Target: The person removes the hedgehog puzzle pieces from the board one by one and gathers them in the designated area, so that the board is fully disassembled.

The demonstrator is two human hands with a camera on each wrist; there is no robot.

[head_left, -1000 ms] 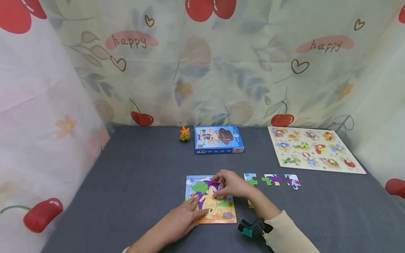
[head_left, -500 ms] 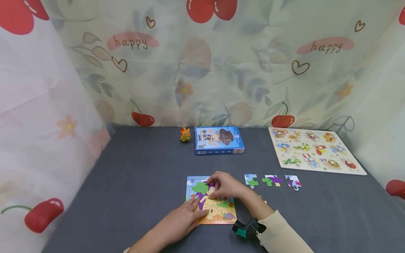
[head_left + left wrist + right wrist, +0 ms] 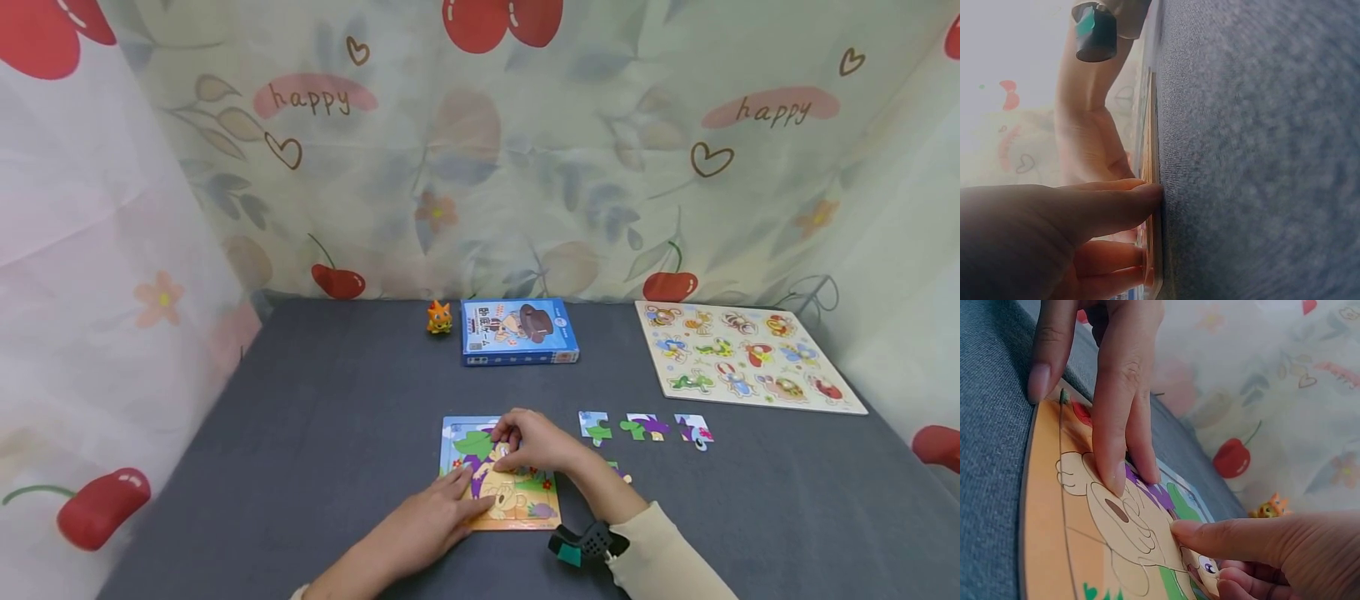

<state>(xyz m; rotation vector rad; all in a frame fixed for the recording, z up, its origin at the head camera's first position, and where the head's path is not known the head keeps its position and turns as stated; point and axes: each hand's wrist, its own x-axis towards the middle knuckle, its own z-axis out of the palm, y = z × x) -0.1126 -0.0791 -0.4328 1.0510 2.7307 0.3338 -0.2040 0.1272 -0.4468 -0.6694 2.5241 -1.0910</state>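
Observation:
A square jigsaw puzzle board with a purple-haired cartoon animal lies flat on the dark cloth. My left hand rests on its lower left side, fingers extended across the picture, with the thumb at the board's edge in the left wrist view. Over the upper right part, my right hand has its fingers bent and pinches a puzzle piece showing a cartoon eye, low against the board. How far that piece sits in the board is hidden by the fingers.
Loose puzzle pieces lie in a row to the right, and another piece shows partly behind my right wrist. Farther back are an orange toy figure, a blue game box and a peg puzzle board.
My right hand has shifted slightly left over the board, then held nearly still. The left hand stays in place. A loose piece near the right wrist shows differently as the forearm moved.

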